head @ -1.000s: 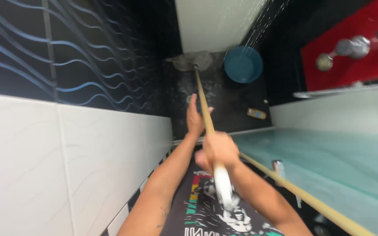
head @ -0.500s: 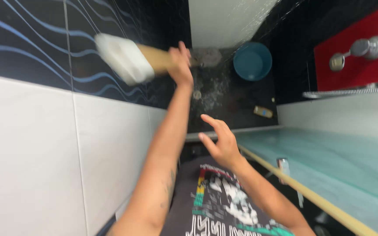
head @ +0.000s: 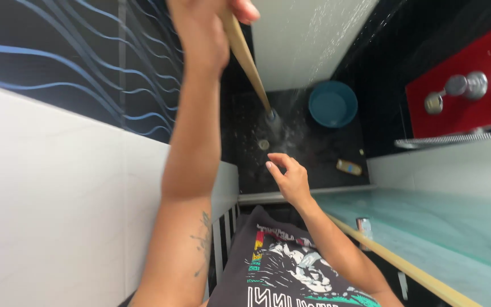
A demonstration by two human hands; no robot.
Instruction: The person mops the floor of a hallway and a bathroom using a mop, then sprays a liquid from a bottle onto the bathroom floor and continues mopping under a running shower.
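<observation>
Left hand (head: 200,28) raised high, fingers clenched on wooden mop handle (head: 248,59), whose far end sits on wet black floor (head: 308,150) near blue basin (head: 332,104). Right hand (head: 290,179) released, free. Narrow stall: tiled wall (head: 58,199) left, glass panel (head: 444,227) right. Handle steeper than 0.5 s ago.

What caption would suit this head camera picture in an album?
Left hand raised, gripping a wooden pole angled to the wet dark floor; right hand open, empty.

dark wet floor (head: 308,145) carries blue basin (head: 332,104), small bottle (head: 349,167).
</observation>
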